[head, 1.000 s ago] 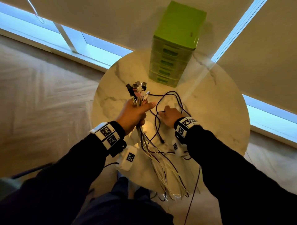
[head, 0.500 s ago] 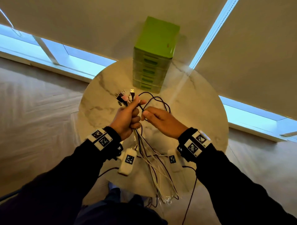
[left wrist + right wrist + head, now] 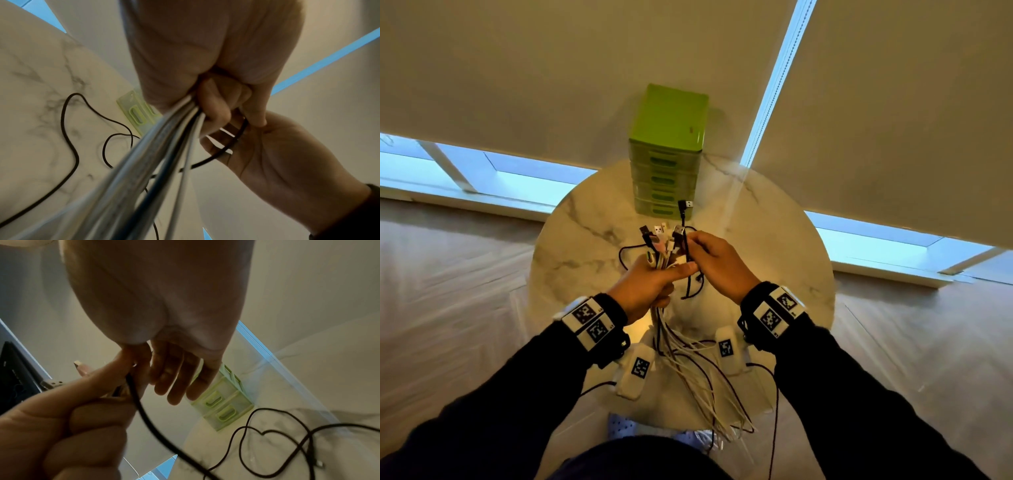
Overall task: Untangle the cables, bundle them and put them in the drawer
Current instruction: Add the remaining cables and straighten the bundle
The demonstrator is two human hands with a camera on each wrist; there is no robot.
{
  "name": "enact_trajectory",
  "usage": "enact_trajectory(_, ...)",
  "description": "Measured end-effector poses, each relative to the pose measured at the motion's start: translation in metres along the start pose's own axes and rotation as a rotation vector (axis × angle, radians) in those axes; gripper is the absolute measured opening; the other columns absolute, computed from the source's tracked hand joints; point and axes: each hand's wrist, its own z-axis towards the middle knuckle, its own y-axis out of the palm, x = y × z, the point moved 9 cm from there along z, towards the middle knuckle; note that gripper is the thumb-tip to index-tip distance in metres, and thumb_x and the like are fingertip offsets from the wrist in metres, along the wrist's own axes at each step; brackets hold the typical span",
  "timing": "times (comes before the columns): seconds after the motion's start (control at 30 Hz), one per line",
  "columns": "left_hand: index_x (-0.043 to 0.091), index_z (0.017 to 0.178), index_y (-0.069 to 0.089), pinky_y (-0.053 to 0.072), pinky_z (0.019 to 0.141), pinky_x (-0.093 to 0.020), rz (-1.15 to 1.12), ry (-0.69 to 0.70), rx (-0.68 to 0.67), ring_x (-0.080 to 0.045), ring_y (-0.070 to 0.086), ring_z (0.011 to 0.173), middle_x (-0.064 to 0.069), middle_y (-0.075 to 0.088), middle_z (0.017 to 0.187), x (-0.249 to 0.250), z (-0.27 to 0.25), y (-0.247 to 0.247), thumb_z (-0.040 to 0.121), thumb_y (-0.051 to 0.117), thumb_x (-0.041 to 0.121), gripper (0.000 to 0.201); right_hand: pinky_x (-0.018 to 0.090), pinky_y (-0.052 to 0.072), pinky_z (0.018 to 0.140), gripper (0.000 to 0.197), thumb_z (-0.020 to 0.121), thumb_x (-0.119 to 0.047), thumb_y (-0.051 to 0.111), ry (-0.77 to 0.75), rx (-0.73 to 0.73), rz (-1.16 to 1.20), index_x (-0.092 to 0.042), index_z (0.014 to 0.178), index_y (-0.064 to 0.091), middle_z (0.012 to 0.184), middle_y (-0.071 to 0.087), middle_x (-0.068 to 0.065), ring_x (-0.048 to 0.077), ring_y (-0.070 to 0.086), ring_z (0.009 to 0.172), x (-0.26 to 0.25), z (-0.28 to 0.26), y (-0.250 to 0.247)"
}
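Note:
My left hand (image 3: 650,284) grips a bundle of white and dark cables (image 3: 664,250) upright above the round marble table (image 3: 571,246); the plugs fan out above the fist, and the cable tails (image 3: 702,387) hang past the table's near edge. In the left wrist view the fingers curl tightly round the bundle (image 3: 164,146). Right beside it, my right hand (image 3: 712,257) pinches a black cable (image 3: 686,240) between thumb and forefinger, its USB plug (image 3: 686,205) sticking up. That black cable (image 3: 267,433) trails in loose loops over the table. The green drawer unit (image 3: 667,150) stands at the table's far edge, all drawers closed.
Roller blinds cover the windows behind the table, with bright strips of glass below them. White tagged pods (image 3: 637,370) hang under both wrists, with thin leads running down. The table's near edge lies just below my hands, and pale floor surrounds it.
My right hand has risen from the table and brought the black cable's plug end up against the bundle. My left hand has kept its grip on the bundle.

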Motion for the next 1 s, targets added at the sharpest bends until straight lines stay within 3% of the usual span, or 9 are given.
enact_trajectory(0.07, 0.016, 0.102, 0.071, 0.017, 0.048, -0.028, 0.039, 0.014, 0.009, -0.013, 0.018, 0.050, -0.010, 0.014, 0.075, 0.000, -0.001, -0.001, 0.092, 0.074, 0.023, 0.013, 0.040, 0.052, 0.094, 0.028, 0.104, -0.022, 0.044, 0.031, 0.015, 0.103, -0.008, 0.109, 0.068, 0.106, 0.071, 0.013, 0.024, 0.067, 0.101, -0.001, -0.001, -0.001)
enact_trajectory(0.17, 0.030, 0.088, 0.075, 0.016, 0.052, -0.032, 0.079, 0.043, 0.000, -0.014, 0.018, 0.052, -0.006, 0.017, 0.071, 0.006, -0.004, 0.002, 0.091, 0.075, 0.027, 0.004, 0.028, 0.052, 0.085, 0.028, 0.103, -0.016, 0.043, 0.094, 0.036, 0.263, -0.002, 0.107, 0.067, 0.105, 0.071, 0.017, 0.021, 0.066, 0.094, -0.002, -0.006, -0.003)
enact_trajectory(0.33, 0.031, 0.081, 0.068, 0.020, 0.050, -0.029, 0.108, 0.056, -0.003, -0.013, 0.018, 0.052, -0.010, 0.021, 0.071, 0.008, -0.003, 0.004, 0.097, 0.067, 0.034, 0.016, 0.039, 0.053, 0.083, 0.022, 0.103, -0.026, 0.051, -0.007, 0.114, 0.008, -0.011, 0.095, 0.066, 0.092, 0.070, 0.007, 0.016, 0.064, 0.084, -0.009, -0.007, -0.009)
enact_trajectory(0.5, 0.013, 0.088, 0.050, 0.020, 0.047, -0.025, -0.126, -0.021, 0.043, -0.013, 0.011, 0.054, 0.002, 0.011, 0.065, 0.003, 0.004, 0.005, 0.105, 0.048, 0.042, 0.033, 0.049, 0.057, 0.090, 0.022, 0.106, -0.032, 0.041, 0.038, 0.360, 0.262, -0.020, 0.092, 0.052, 0.099, 0.073, 0.005, 0.020, 0.072, 0.095, -0.002, -0.014, -0.031)
enact_trajectory(0.6, 0.019, 0.077, 0.042, 0.024, 0.045, -0.022, -0.286, -0.013, 0.095, -0.009, 0.018, 0.047, 0.006, 0.019, 0.059, 0.000, 0.009, 0.002, 0.107, 0.046, 0.037, 0.035, 0.040, 0.059, 0.069, 0.020, 0.108, -0.029, 0.037, 0.030, 0.347, 0.429, -0.013, 0.097, 0.044, 0.083, 0.067, 0.015, 0.030, 0.069, 0.072, -0.012, -0.023, -0.043)
enact_trajectory(0.7, 0.024, 0.076, 0.040, 0.026, 0.051, -0.025, -0.425, 0.012, 0.099, -0.009, 0.022, 0.049, 0.006, 0.022, 0.060, 0.000, 0.011, 0.003, 0.100, 0.058, 0.030, 0.030, 0.031, 0.044, 0.051, 0.019, 0.107, -0.029, 0.041, -0.069, 0.220, 0.179, -0.012, 0.102, 0.047, 0.066, 0.056, 0.006, 0.017, 0.050, 0.051, -0.027, -0.030, -0.035)
enact_trajectory(0.83, 0.027, 0.071, 0.064, 0.036, 0.053, -0.025, -0.456, 0.111, 0.034, -0.009, 0.037, 0.054, 0.004, 0.035, 0.062, 0.016, 0.005, 0.017, 0.087, 0.064, 0.042, 0.022, 0.019, 0.045, 0.061, 0.014, 0.106, -0.028, 0.046, -0.194, 0.126, -0.110, -0.019, 0.102, 0.056, 0.070, 0.061, -0.013, 0.004, 0.057, 0.062, -0.035, -0.043, -0.014)
enact_trajectory(0.9, 0.018, 0.076, 0.066, 0.040, 0.053, -0.025, -0.360, 0.155, 0.030, -0.012, 0.048, 0.059, -0.002, 0.050, 0.065, 0.020, 0.002, 0.021, 0.085, 0.064, 0.049, 0.032, 0.026, 0.051, 0.066, 0.013, 0.106, -0.027, 0.045, -0.221, 0.099, -0.204, -0.021, 0.107, 0.056, 0.080, 0.066, -0.009, 0.008, 0.063, 0.071, -0.034, -0.045, -0.007)
enact_trajectory(1.0, 0.021, 0.068, 0.067, 0.035, 0.055, -0.030, -0.263, 0.177, 0.091, -0.018, 0.043, 0.062, -0.006, 0.049, 0.066, 0.020, 0.004, 0.015, 0.077, 0.073, 0.056, 0.037, 0.045, 0.052, 0.070, 0.016, 0.105, -0.031, 0.041, -0.255, 0.088, -0.371, -0.021, 0.111, 0.053, 0.086, 0.068, 0.001, 0.020, 0.063, 0.075, -0.035, -0.045, 0.000)
